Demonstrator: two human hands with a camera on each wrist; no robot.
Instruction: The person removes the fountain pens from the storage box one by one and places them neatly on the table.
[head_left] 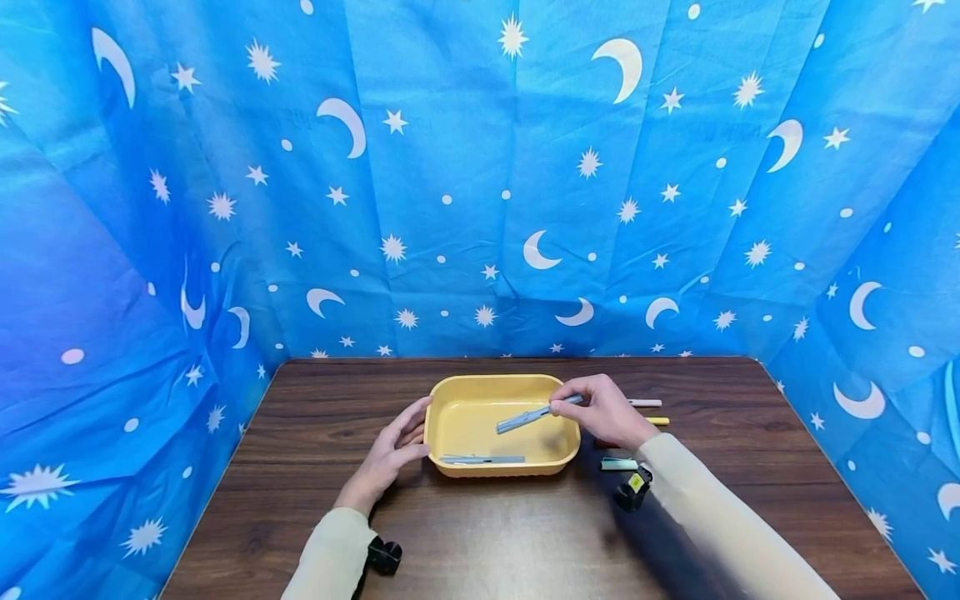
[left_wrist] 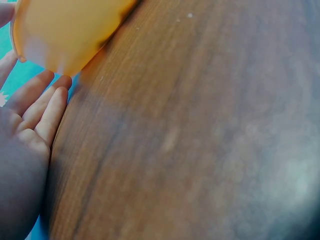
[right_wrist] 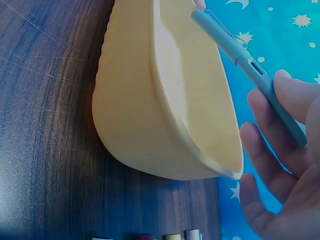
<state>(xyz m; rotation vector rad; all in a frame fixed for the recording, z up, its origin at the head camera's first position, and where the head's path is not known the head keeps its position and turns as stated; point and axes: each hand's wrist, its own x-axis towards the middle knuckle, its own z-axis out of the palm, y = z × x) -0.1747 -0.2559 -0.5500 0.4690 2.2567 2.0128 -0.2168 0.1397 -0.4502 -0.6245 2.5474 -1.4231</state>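
Observation:
A yellow plastic basin [head_left: 501, 469] sits on the table, and a grey-blue pen [head_left: 483, 459] lies in it along the near side. Over the basin, my right hand [head_left: 606, 412] pinches a second capped grey-blue pen [head_left: 525, 418] by its rear end between thumb and fingers. That held pen [right_wrist: 235, 50] slants across the basin rim in the right wrist view, its clip end pointing away from the hand. At the basin's left end, my left hand [head_left: 386, 457] rests its fairly straight fingers and thumb against the wall. The left fingertips [left_wrist: 61, 82] touch the outside of the basin.
Right of the basin lie several more pens: a pale one [head_left: 647, 403], a yellow one [head_left: 660, 422], a dark red one partly hidden by the right hand, and a mint green one [head_left: 618, 464]. A blue star-and-moon cloth [head_left: 480, 167] hangs behind the wooden table [head_left: 480, 542].

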